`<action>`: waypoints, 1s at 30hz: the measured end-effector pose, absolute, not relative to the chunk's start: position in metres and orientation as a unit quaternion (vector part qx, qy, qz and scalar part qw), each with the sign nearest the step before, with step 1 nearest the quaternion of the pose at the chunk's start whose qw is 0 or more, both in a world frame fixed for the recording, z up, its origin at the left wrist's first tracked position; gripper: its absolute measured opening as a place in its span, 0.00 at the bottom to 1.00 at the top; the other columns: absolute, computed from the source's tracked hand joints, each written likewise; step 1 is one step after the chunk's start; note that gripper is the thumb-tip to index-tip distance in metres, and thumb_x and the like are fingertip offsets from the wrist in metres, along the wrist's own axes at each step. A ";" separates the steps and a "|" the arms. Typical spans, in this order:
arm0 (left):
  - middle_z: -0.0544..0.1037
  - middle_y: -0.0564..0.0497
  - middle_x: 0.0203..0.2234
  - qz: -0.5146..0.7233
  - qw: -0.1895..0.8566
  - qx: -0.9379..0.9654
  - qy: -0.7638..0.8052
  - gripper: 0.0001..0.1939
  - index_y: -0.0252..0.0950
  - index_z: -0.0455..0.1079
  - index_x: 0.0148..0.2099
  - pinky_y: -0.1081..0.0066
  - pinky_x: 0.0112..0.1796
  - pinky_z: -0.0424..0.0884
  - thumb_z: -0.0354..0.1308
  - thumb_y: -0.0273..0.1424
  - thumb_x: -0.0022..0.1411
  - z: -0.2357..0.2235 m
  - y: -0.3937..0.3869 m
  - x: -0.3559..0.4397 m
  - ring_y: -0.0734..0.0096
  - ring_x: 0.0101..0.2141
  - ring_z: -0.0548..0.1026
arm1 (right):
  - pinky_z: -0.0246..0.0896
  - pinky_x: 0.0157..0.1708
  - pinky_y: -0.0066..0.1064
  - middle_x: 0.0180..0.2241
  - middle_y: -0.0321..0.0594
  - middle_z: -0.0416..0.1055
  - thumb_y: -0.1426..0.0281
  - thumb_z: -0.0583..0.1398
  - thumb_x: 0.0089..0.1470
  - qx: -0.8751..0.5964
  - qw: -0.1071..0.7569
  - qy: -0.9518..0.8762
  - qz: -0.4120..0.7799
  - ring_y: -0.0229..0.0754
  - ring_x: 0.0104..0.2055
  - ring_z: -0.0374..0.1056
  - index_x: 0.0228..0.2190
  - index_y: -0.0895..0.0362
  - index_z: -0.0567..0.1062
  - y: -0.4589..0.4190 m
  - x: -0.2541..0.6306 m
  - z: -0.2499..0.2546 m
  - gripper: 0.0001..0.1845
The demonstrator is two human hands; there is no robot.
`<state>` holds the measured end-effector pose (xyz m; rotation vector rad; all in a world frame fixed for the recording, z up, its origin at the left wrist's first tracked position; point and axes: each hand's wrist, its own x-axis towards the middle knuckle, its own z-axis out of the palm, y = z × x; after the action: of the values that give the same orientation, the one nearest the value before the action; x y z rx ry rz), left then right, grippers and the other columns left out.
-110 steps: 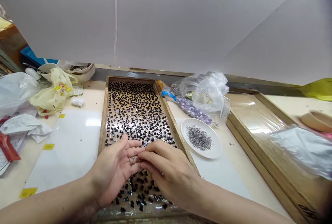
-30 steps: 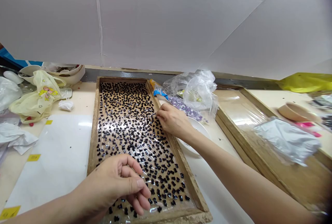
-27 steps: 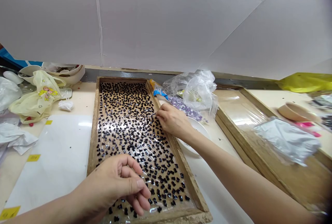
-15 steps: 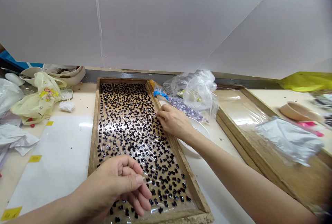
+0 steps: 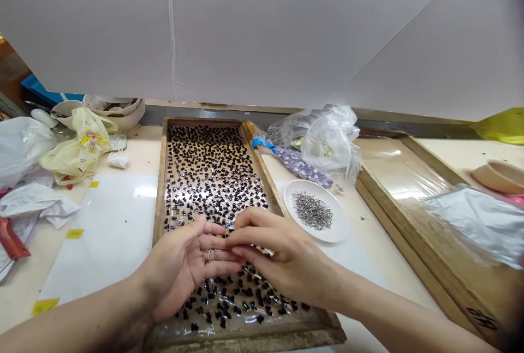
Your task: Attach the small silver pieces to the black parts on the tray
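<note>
A long wooden tray point(image 5: 160, 178) lined with clear film holds several small black pieces point(image 5: 213, 173). Over its near end my left hand point(image 5: 184, 265) lies palm up with fingers stretched out, and several small metal pins point(image 5: 208, 255) rest on the fingers. My right hand point(image 5: 282, 257) reaches across to it, thumb and fingertips pinched together at those pins; what the pinch holds is too small to see. A white plate point(image 5: 338, 230) with a heap of small metal pins point(image 5: 311, 211) sits just right of the tray.
Clear plastic bags point(image 5: 323, 137) and a bag of purple pieces point(image 5: 303, 170) lie behind the plate. A second wooden tray point(image 5: 413, 216) with a silver bag point(image 5: 478, 222) is at right. Yellow bag point(image 5: 77, 148), bowls point(image 5: 118, 113) and crumpled paper point(image 5: 36, 203) crowd the left.
My right hand has come back from the tray's right edge to my left hand. My left hand has turned palm up and spread its fingers. The plate is uncovered now.
</note>
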<state>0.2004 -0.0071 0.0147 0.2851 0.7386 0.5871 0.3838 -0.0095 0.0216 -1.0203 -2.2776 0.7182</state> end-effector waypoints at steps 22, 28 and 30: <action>0.76 0.37 0.38 0.273 0.876 0.169 0.360 0.19 0.26 0.68 0.39 0.61 0.49 0.64 0.44 0.37 0.65 0.019 -0.015 0.200 0.58 0.43 0.73 | 0.56 0.29 0.29 0.30 0.40 0.66 0.77 0.56 0.50 -0.444 0.145 -0.844 0.263 0.37 0.31 0.61 0.28 0.60 0.71 -0.025 0.375 0.019 0.04; 0.76 0.39 0.35 0.271 0.879 0.163 0.357 0.17 0.28 0.69 0.37 0.59 0.49 0.64 0.46 0.37 0.65 0.021 -0.016 0.198 0.59 0.42 0.73 | 0.53 0.26 0.29 0.27 0.39 0.66 0.78 0.51 0.53 -0.386 0.193 -0.881 0.193 0.37 0.28 0.59 0.27 0.59 0.71 -0.031 0.374 0.016 0.10; 0.76 0.40 0.35 0.271 0.881 0.164 0.351 0.17 0.28 0.69 0.37 0.60 0.49 0.64 0.46 0.36 0.65 0.021 -0.016 0.199 0.60 0.42 0.73 | 0.53 0.26 0.29 0.27 0.40 0.67 0.79 0.51 0.52 -0.379 0.195 -0.886 0.186 0.37 0.28 0.58 0.27 0.60 0.71 -0.032 0.375 0.017 0.09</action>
<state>0.1986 -0.0163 0.0213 0.3416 0.7306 0.5644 0.3747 -0.0323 0.0174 -1.0620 -2.4825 0.5208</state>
